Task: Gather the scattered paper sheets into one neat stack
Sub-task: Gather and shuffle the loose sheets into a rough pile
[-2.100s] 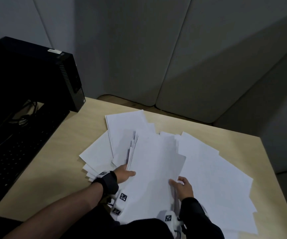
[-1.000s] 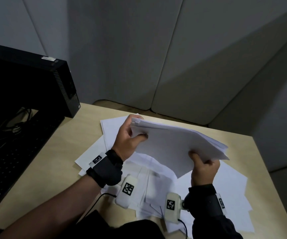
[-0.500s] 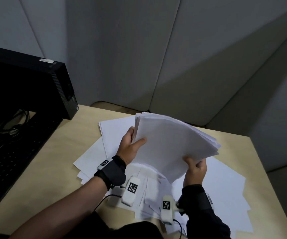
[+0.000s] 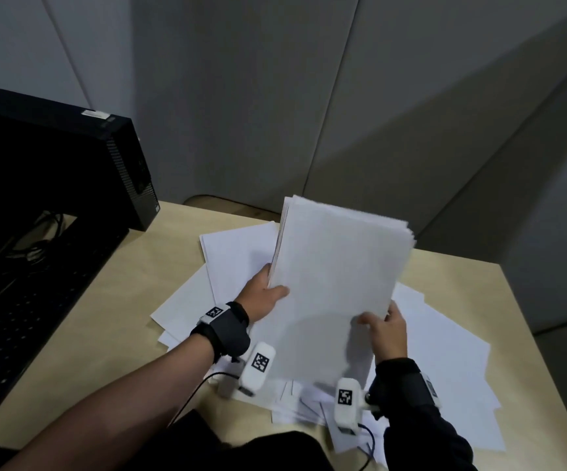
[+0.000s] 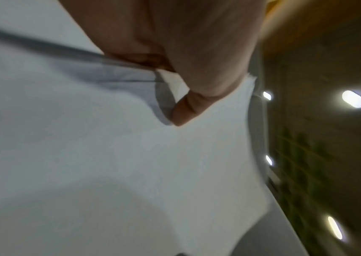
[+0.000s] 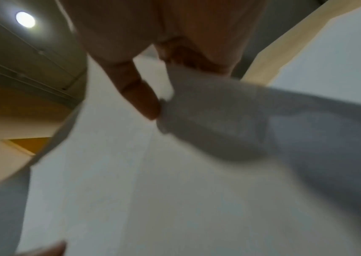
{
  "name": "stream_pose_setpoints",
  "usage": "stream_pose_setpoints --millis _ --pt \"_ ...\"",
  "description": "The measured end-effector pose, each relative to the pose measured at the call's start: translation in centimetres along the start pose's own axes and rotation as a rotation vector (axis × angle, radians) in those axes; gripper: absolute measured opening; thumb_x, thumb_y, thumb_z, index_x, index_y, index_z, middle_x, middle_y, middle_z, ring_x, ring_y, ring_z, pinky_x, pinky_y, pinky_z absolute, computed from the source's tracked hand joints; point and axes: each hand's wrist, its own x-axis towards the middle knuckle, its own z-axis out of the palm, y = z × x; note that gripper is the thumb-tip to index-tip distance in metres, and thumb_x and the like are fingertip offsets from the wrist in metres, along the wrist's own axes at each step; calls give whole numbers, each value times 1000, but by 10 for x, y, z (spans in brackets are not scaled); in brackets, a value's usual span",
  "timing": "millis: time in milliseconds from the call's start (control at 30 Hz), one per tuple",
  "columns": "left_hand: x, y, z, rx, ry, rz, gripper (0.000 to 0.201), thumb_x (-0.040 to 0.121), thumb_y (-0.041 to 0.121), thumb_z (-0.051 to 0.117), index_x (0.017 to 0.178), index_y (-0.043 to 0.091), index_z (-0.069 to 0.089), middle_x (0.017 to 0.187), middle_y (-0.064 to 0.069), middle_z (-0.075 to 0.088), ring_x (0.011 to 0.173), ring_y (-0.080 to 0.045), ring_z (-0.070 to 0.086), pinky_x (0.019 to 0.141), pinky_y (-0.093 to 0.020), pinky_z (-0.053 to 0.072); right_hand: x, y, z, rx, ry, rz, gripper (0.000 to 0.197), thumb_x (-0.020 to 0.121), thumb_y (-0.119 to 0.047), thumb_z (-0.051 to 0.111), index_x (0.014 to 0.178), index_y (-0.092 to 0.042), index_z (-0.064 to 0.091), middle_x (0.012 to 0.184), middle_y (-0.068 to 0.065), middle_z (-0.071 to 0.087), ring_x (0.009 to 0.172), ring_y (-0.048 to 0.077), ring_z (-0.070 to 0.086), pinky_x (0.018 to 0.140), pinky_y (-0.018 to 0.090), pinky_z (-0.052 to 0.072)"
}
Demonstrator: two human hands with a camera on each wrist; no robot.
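A thick bundle of white paper sheets (image 4: 336, 273) stands nearly upright above the desk, held between both hands. My left hand (image 4: 265, 295) grips its left edge, thumb across the front. My right hand (image 4: 382, 322) pinches its lower right edge. The left wrist view shows the left thumb pressed on the bundle (image 5: 109, 155); the right wrist view shows the right thumb on the bundle (image 6: 153, 173). More loose sheets (image 4: 234, 260) lie scattered flat on the desk under and around the hands, spreading to the right (image 4: 452, 362).
A wooden desk (image 4: 139, 283) carries the papers. A black computer tower (image 4: 71, 164) stands at the back left, a black keyboard (image 4: 20, 321) and cables in front of it. Grey partition panels (image 4: 275, 96) rise behind the desk. The desk's right edge (image 4: 527, 334) is close to the sheets.
Both hands lifted a bundle of sheets off the desk, then tilted it from nearly flat to almost upright. The right hand has slid to the lower right edge.
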Motion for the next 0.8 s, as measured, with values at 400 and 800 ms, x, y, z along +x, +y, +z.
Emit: stream_pose_setpoints --millis 400,800 --pt "-3 -101 -19 618 221 -357 41 83 39 64 117 19 53 129 -6 49 121 -26 50 100 -37 45 -12 116 -29 -602 -153 380 34 76 -7 67 109 -3 62 96 16 65 86 27 59 76 32 46" --pt "5 -105 -41 569 347 -499 76 77 47 69 136 11 38 139 -12 45 126 -34 49 102 -43 43 -25 105 -15 -951 -117 451 36 77 -17 55 112 -8 55 114 21 55 103 37 58 82 37 50"
